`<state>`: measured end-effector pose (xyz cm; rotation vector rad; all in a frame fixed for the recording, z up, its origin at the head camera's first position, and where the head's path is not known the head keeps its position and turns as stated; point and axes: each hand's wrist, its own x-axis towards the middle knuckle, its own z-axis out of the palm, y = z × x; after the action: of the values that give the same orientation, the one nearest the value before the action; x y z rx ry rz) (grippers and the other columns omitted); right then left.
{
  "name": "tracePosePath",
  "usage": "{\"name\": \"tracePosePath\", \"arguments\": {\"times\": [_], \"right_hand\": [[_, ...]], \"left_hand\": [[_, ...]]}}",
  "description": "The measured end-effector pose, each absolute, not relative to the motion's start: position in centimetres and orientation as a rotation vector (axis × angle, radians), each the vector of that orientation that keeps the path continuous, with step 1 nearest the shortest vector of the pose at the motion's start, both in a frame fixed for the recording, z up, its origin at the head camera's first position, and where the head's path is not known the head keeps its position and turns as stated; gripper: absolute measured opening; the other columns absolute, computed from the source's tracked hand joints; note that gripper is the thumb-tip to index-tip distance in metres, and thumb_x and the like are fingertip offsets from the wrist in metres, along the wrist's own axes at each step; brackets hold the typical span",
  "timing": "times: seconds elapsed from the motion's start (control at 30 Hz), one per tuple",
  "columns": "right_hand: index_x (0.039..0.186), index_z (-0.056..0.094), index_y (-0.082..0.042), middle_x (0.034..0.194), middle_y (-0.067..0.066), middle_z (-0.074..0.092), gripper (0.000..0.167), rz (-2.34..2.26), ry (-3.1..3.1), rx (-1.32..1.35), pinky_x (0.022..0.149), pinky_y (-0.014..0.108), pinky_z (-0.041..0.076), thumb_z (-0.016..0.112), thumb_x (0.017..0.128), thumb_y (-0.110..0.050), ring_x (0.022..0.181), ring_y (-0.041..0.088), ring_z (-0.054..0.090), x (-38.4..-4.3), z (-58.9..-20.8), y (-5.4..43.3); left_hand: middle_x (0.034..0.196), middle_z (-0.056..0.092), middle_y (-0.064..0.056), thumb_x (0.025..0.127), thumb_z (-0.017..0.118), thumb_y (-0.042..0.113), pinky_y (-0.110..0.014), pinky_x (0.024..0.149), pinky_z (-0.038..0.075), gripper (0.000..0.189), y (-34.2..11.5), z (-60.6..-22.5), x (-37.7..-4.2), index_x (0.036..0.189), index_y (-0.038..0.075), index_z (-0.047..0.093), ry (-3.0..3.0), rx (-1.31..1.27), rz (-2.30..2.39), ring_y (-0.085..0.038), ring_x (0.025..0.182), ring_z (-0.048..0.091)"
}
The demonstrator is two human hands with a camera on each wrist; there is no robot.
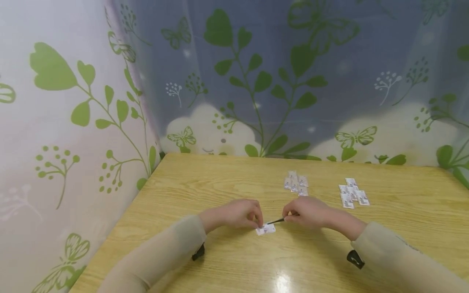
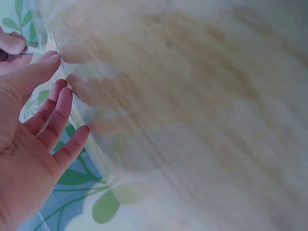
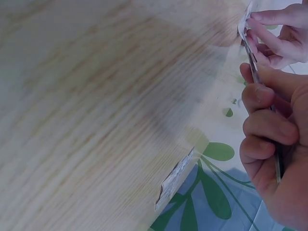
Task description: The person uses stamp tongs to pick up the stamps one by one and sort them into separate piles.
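Tweezers (image 3: 250,53), slim and dark, are gripped by my right hand (image 1: 307,212); their tips reach the right side of a small white card (image 1: 270,228) in the head view. My left hand (image 1: 239,213) pinches the card's left end between thumb and forefinger. The left wrist view shows the thumb (image 2: 48,65) at a raised white edge, the other fingers spread with their tips at the tabletop. Faint printed marks show on the card. The forefinger is hidden behind the thumb there.
Several small translucent printed pieces (image 1: 294,184) lie grouped beyond my right hand on the wooden table (image 1: 205,179). Farther right is a cluster of several white printed cards (image 1: 346,201). A leaf-patterned curtain (image 1: 234,101) hangs behind and along the left.
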<state>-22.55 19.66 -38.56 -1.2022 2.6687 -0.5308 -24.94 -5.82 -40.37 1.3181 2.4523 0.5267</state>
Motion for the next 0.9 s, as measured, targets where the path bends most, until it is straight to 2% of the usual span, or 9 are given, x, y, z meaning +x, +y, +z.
{"name": "tracePosePath", "arguments": {"times": [0.43, 0.9], "right_hand": [[0.091, 0.072, -0.012, 0.078, -0.009, 0.064, 0.009, -0.557, 2.716, -1.196, 0.055, 0.024, 0.044, 0.064, 0.093, -0.016, 0.061, 0.000, 0.049, -23.1, -39.2, 19.8], [0.094, 0.072, -0.015, 0.082, -0.012, 0.064, 0.008, -0.600, 2.751, -1.089, 0.060, 0.027, 0.045, 0.064, 0.094, -0.017, 0.067, 0.001, 0.051, -21.9, -39.7, 21.1]], "left_hand": [[0.087, 0.057, 0.008, 0.084, 0.077, 0.017, -0.019, 0.067, 0.044, 0.004, -4.8, -40.2, -25.1, 0.083, 0.017, 0.073, 2.485, 1.267, 0.566, -0.007, 0.076, 0.055], [0.088, 0.056, 0.012, 0.084, 0.077, 0.020, -0.019, 0.069, 0.045, 0.006, -5.1, -40.6, -25.2, 0.086, 0.021, 0.071, 2.508, 1.238, 0.534, -0.004, 0.078, 0.054]]}}
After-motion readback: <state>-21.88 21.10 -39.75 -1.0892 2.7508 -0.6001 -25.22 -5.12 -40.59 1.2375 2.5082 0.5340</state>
